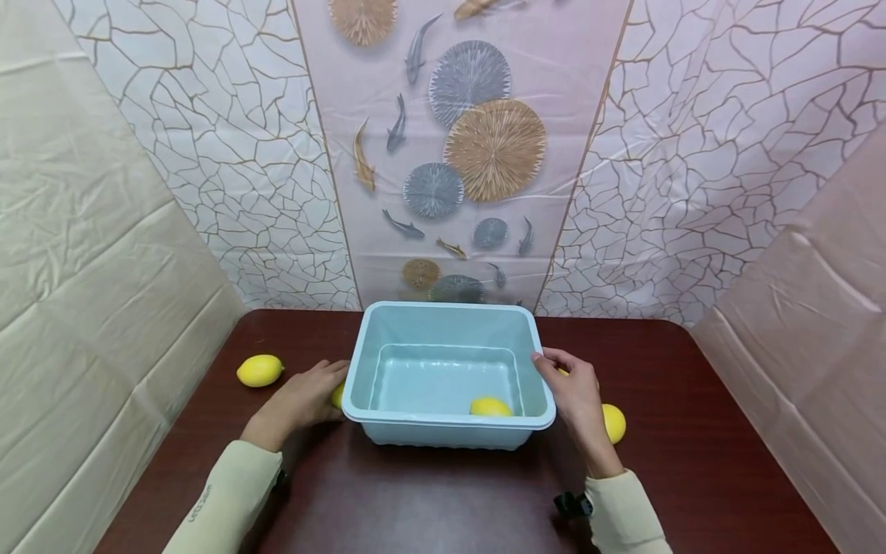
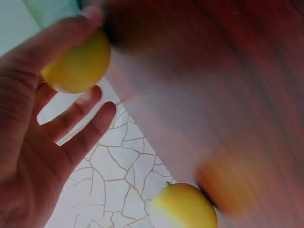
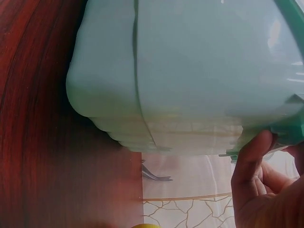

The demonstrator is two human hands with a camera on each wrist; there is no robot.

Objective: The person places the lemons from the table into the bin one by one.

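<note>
A pale blue plastic basin (image 1: 443,327) stands on the dark red table, with one lemon (image 1: 491,406) lying inside near its front wall. Beside the basin's left wall, my left hand (image 1: 308,396) holds another lemon (image 2: 78,64) between thumb and fingers; in the head view the basin's rim partly hides that fruit. At the right, my right hand (image 1: 571,388) grips the basin's rim, thumb on top. The right wrist view shows the basin's outer wall (image 3: 199,61) and curled fingers (image 3: 251,156) under the rim.
Farther left on the table (image 1: 443,500) lies a lemon (image 1: 260,371). Another lemon (image 1: 613,423) lies to the right of my right wrist, and a bit of yellow (image 1: 564,372) shows behind the right hand. Patterned cloth (image 1: 443,154) hangs behind the table's back edge.
</note>
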